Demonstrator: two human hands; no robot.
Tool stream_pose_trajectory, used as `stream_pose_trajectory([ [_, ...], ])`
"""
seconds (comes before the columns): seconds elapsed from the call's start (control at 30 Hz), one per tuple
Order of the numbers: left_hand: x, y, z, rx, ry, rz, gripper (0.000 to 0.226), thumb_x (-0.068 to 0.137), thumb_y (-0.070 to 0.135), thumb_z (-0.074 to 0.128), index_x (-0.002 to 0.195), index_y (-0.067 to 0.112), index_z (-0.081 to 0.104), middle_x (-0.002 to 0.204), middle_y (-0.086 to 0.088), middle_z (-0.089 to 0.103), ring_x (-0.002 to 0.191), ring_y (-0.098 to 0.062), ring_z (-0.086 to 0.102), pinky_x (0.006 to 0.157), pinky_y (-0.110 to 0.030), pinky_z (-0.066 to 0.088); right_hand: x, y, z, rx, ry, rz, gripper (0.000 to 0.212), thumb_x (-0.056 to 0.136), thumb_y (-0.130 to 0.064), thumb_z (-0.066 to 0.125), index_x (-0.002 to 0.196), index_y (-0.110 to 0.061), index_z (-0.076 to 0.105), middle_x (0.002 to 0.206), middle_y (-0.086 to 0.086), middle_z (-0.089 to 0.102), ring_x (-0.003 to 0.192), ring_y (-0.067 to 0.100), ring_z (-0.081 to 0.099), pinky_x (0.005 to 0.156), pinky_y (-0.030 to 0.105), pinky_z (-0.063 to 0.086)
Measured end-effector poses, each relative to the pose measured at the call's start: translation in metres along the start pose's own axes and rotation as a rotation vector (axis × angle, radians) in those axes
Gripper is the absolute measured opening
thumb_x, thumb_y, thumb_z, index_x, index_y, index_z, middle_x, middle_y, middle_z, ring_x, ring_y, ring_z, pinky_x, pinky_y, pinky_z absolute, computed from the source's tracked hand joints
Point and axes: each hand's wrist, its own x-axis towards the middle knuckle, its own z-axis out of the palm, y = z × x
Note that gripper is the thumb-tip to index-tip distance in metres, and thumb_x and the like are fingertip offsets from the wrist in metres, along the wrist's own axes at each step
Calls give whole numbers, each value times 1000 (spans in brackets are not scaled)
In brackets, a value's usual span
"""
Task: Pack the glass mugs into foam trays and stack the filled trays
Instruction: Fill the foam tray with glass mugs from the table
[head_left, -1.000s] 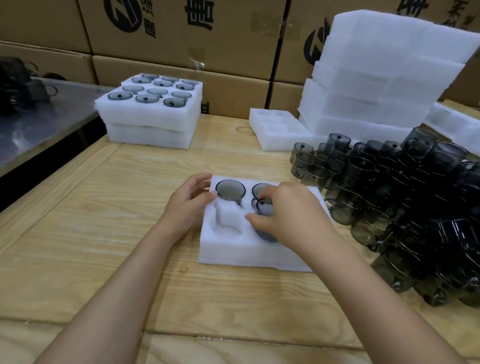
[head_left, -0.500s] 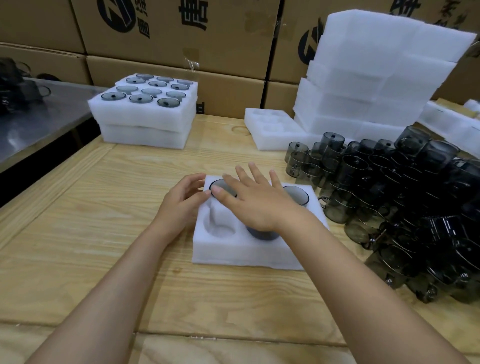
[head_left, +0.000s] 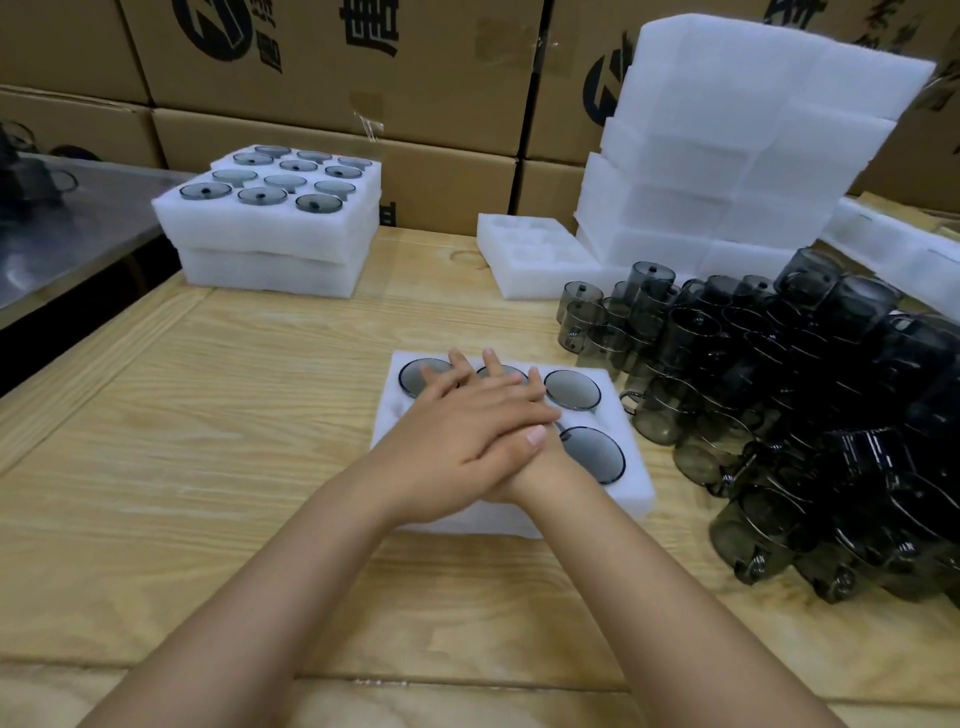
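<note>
1. Left hand (head_left: 467, 436) laid over right hand (head_left: 470, 374), fingers straight, both pressing flat on the mugs (head_left: 571, 389) in the tray (head_left: 631, 483).
2. We note the loose mugs (head_left: 779, 395) lie right of the tray, nearer the right hand.

Soft, even light from overhead leaves only faint shadows on the wooden surface (head_left: 208, 415) beneath the forearms (head_left: 260, 587). The stack of foam trays (head_left: 753, 130) at far right is nearly washed out, while the pile of smoked glass mugs (head_left: 779, 395) reads murky with thin rim glints. Wide-angle distortion bends the cardboard boxes (head_left: 337, 62) toward the edges; detail is slightly soft.
</note>
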Motion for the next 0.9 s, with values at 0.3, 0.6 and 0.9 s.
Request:
stream_pose_trajectory([
  [0.3, -20, 0, 14, 384, 552, 264, 47, 94, 31, 36, 113, 4, 69, 120, -17, 65, 111, -31, 63, 93, -45, 48, -10, 2, -6, 570, 165, -20, 47, 97, -32, 31, 142, -18, 32, 151, -2, 29, 139, 5, 21, 116, 24, 16],
  [0.6, -22, -7, 18, 371, 654, 70, 35, 93, 24, 44, 102, 4, 72, 94, -3, 71, 85, -24, 68, 90, -43, 46, -116, 98, -40, -63, 764, 555, 39, 90, -31, 53, 122, -10, 59, 131, 21, 51, 122, 44, 39, 99, 58, 31],
  [0.9, -21, -5, 18, 189, 728, -40, 28, 89, 18, 49, 91, 4, 73, 75, -1, 69, 67, -25, 64, 76, -31, 43, -149, 194, -40, -155, 159, 880, 63, 78, -50, 65, 129, -16, 47, 108, 14, 59, 98, 36, 56, 75, 46, 52],
])
